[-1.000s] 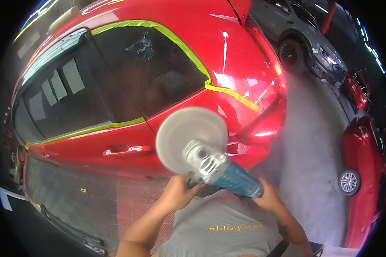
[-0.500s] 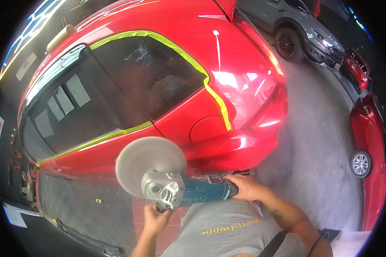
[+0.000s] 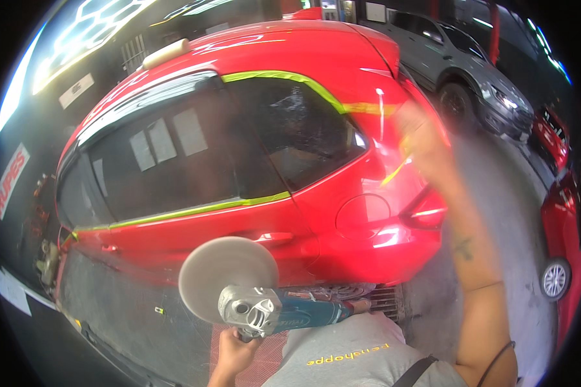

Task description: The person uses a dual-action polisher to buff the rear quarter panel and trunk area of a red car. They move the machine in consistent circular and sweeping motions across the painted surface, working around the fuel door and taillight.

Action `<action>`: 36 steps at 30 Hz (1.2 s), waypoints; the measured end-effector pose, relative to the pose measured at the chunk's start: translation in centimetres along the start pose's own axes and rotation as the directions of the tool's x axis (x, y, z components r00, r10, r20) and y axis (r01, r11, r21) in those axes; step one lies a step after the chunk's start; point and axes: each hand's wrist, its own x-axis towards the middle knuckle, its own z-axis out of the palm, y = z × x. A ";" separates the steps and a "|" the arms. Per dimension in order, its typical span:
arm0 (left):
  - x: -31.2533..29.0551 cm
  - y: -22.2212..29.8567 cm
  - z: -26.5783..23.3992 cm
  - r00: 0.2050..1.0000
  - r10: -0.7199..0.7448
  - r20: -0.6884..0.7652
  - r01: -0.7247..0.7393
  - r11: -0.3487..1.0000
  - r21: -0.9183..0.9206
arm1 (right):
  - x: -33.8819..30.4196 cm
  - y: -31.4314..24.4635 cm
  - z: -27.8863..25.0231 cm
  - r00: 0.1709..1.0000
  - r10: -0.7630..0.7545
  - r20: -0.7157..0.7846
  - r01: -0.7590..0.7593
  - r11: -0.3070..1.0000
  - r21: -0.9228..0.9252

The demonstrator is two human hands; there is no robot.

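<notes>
My left hand (image 3: 236, 351) is closed round the side handle of a teal and silver polisher (image 3: 306, 313), held level in front of my grey shirt. Its round, pale pad (image 3: 214, 269) faces the side of a red car (image 3: 342, 248). Out at the right, my right hand (image 3: 423, 142) is raised beside the car's rear corner, smeared by motion. A strip of yellow-green masking tape (image 3: 368, 108) stretches from the top edge of the rear side window into its fingers. The tape's loose tail (image 3: 394, 173) hangs below that hand.
More tape (image 3: 200, 209) lines the lower window edge. A pale roll (image 3: 166, 54) lies on the roof. Beyond the rear stand a grey pickup (image 3: 461, 58) and another red car (image 3: 565, 219). A floor grate (image 3: 387, 302) lies near my feet.
My right hand has left the polisher's rear end and risen to the tape, whose rear part is now lifted off the window edge. My left hand still holds the polisher. The view has shifted.
</notes>
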 end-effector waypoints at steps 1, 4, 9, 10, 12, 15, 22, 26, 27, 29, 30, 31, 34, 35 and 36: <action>-0.5 0.0 -0.5 1.000 -0.014 -0.027 0.014 1.000 0.019 | 2.8 -6.2 -2.3 0.996 0.019 -0.085 -0.030 0.991 -0.130; -1.3 -0.4 -1.6 1.000 -0.013 -0.029 0.015 0.997 0.076 | 10.8 -12.9 -9.0 0.936 -0.266 -0.232 0.170 0.916 -0.364; -0.5 -1.6 -0.7 0.997 -0.004 0.071 -0.003 0.995 0.101 | 14.7 -15.8 -15.9 0.941 -0.297 -0.160 0.080 0.658 -0.749; -0.3 -1.6 -0.2 0.995 -0.011 0.101 0.000 0.994 0.109 | 14.6 -16.1 -16.6 0.952 -0.278 -0.125 0.064 0.583 -0.810; 0.2 -2.9 0.4 0.990 -0.022 0.139 0.009 0.996 0.090 | 12.8 -16.1 -17.2 0.966 -0.251 -0.055 0.067 0.449 -0.891; -0.6 -3.6 -0.9 0.997 -0.019 0.080 0.010 0.993 0.115 | 8.9 -13.9 -15.9 0.953 -0.296 0.063 0.168 0.345 -0.924; -0.3 -3.4 0.4 0.995 0.031 0.099 -0.037 0.997 0.060 | -18.6 -2.3 -17.6 0.909 -0.299 0.291 0.379 0.300 -0.876; -0.7 -4.0 1.5 0.993 -0.005 0.117 -0.009 0.993 0.114 | -55.5 10.6 -19.8 0.757 0.590 -0.279 -0.513 0.273 -0.814; -0.9 -3.9 1.7 0.991 -0.022 0.129 0.005 0.991 0.133 | -66.5 10.6 -19.9 0.597 0.721 -0.351 -0.624 0.144 -0.768; -1.3 -2.9 0.6 0.984 -0.079 0.162 0.035 0.966 0.258 | -81.5 3.9 -15.1 0.393 0.883 -0.257 -0.619 0.048 -0.784; -1.5 -2.3 -0.3 0.981 -0.101 0.167 0.039 0.941 0.336 | -86.2 -0.8 -11.1 0.201 0.968 -0.150 -0.667 0.023 -0.745; -1.6 -1.8 -0.4 0.979 -0.109 0.173 0.037 0.926 0.376 | -89.7 -5.7 -8.2 -0.089 0.992 0.087 -0.661 0.006 -0.750; -2.4 -1.7 0.4 0.971 -0.047 0.233 -0.046 0.925 0.378 | -96.6 -11.0 -6.6 -0.395 0.898 0.192 -0.588 -0.087 -0.804; -3.5 -1.4 1.1 0.973 -0.046 0.224 -0.047 0.917 0.395 | -96.8 -11.6 -6.8 -0.433 0.878 0.205 -0.570 -0.090 -0.817; -3.9 -0.4 1.4 0.969 -0.023 0.244 -0.089 0.895 0.437 | -97.0 -12.6 -6.4 -0.473 0.855 0.211 -0.558 -0.106 -0.823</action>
